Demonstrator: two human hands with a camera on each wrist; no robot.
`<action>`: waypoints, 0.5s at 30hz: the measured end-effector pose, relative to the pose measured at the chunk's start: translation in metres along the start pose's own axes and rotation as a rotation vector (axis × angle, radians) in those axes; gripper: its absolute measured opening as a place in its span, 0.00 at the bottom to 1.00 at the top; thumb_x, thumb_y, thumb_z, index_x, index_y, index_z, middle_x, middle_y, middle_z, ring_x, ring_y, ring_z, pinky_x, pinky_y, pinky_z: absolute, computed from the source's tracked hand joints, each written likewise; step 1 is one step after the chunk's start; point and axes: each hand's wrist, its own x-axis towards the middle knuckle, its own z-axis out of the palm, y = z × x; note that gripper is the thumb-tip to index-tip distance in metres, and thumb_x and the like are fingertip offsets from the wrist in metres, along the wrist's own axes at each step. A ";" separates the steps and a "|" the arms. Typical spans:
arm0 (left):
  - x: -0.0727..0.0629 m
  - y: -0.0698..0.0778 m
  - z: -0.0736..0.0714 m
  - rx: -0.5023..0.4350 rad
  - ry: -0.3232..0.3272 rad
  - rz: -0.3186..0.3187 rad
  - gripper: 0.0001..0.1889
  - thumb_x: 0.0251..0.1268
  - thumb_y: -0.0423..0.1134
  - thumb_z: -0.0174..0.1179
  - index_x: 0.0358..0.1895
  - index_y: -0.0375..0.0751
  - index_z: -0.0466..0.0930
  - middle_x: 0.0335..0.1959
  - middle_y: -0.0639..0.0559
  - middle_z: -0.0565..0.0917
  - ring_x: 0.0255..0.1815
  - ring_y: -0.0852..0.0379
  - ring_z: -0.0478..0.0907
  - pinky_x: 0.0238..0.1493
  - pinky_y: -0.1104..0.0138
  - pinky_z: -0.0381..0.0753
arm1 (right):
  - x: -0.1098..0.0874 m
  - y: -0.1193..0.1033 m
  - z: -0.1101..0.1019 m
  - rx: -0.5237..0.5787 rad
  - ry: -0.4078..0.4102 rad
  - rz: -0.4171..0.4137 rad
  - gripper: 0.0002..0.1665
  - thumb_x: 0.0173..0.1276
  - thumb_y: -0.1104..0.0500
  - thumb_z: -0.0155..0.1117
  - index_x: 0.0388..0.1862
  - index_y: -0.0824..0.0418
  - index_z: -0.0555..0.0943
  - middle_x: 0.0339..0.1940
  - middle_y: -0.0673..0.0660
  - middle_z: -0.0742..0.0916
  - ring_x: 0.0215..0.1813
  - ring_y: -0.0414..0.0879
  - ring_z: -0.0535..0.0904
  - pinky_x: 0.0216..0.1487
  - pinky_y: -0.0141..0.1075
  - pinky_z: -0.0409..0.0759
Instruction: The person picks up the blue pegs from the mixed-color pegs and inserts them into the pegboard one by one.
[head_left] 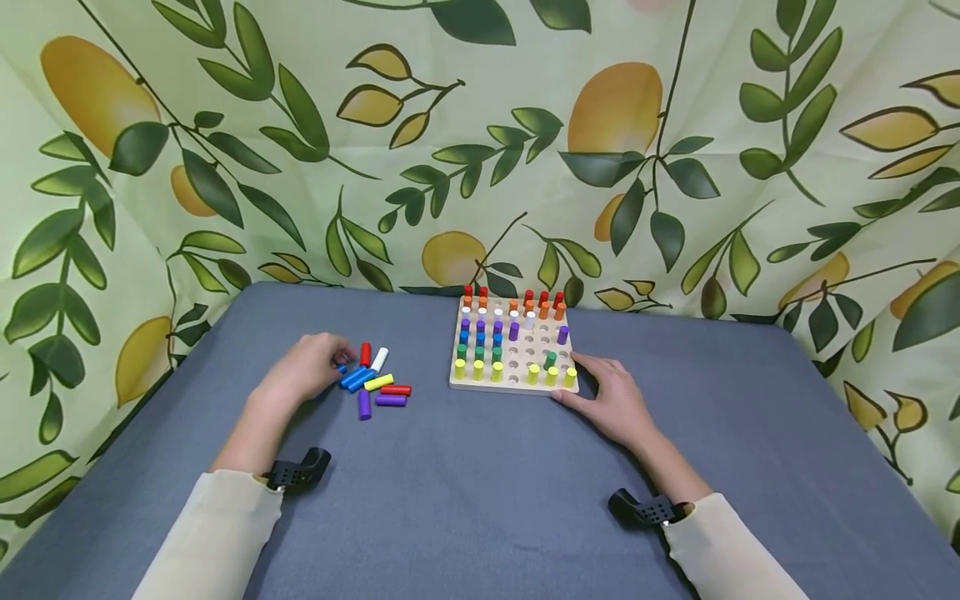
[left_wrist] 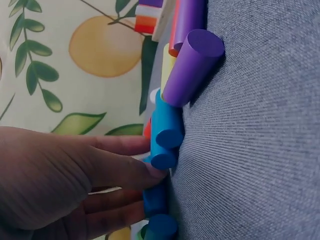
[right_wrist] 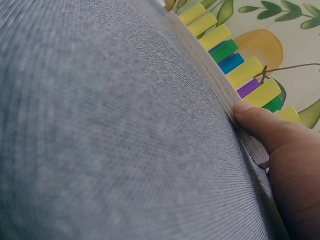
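Observation:
My left hand point(head_left: 303, 367) is at the left end of a loose pile of coloured pegs. In the left wrist view its thumb and fingers pinch a blue peg point(left_wrist: 155, 199), partly hidden by the thumb. Other blue pegs point(left_wrist: 168, 122) lie right beside the fingertips. A wooden pegboard point(head_left: 513, 387) stands farther right, with rows of red, orange, white, purple, blue, green and yellow pegs and some bare holes. My right hand point(head_left: 615, 402) grips its near right corner, the thumb against the front edge in the right wrist view and the fingers along the right side.
In the pile lie red pegs point(head_left: 396, 389), a white peg point(head_left: 379, 360), yellow peg point(head_left: 378, 382) and purple pegs point(head_left: 391, 401). A grey-blue cloth point(head_left: 465, 500) covers the table. Behind it hangs a leaf-and-fruit patterned curtain point(head_left: 480, 200). Each wrist wears a black band point(head_left: 296, 471).

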 end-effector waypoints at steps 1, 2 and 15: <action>0.000 0.000 0.000 0.001 -0.002 -0.001 0.16 0.55 0.20 0.59 0.47 0.30 0.86 0.38 0.37 0.86 0.41 0.44 0.81 0.46 0.48 0.81 | 0.000 0.000 0.000 0.002 0.001 0.000 0.47 0.62 0.38 0.72 0.73 0.62 0.73 0.69 0.65 0.80 0.70 0.62 0.73 0.69 0.62 0.70; -0.001 0.000 0.000 0.004 -0.005 -0.002 0.16 0.56 0.20 0.59 0.48 0.30 0.86 0.39 0.36 0.86 0.42 0.43 0.81 0.47 0.48 0.81 | 0.000 0.000 0.000 0.002 0.001 0.000 0.47 0.62 0.38 0.72 0.73 0.62 0.73 0.69 0.65 0.80 0.70 0.62 0.73 0.69 0.62 0.70; 0.001 0.003 -0.003 -0.055 0.056 -0.012 0.12 0.64 0.28 0.66 0.49 0.29 0.86 0.39 0.36 0.88 0.40 0.45 0.83 0.43 0.50 0.83 | -0.001 0.002 0.001 -0.005 0.009 -0.008 0.47 0.62 0.36 0.72 0.72 0.61 0.73 0.69 0.65 0.80 0.69 0.61 0.73 0.68 0.61 0.70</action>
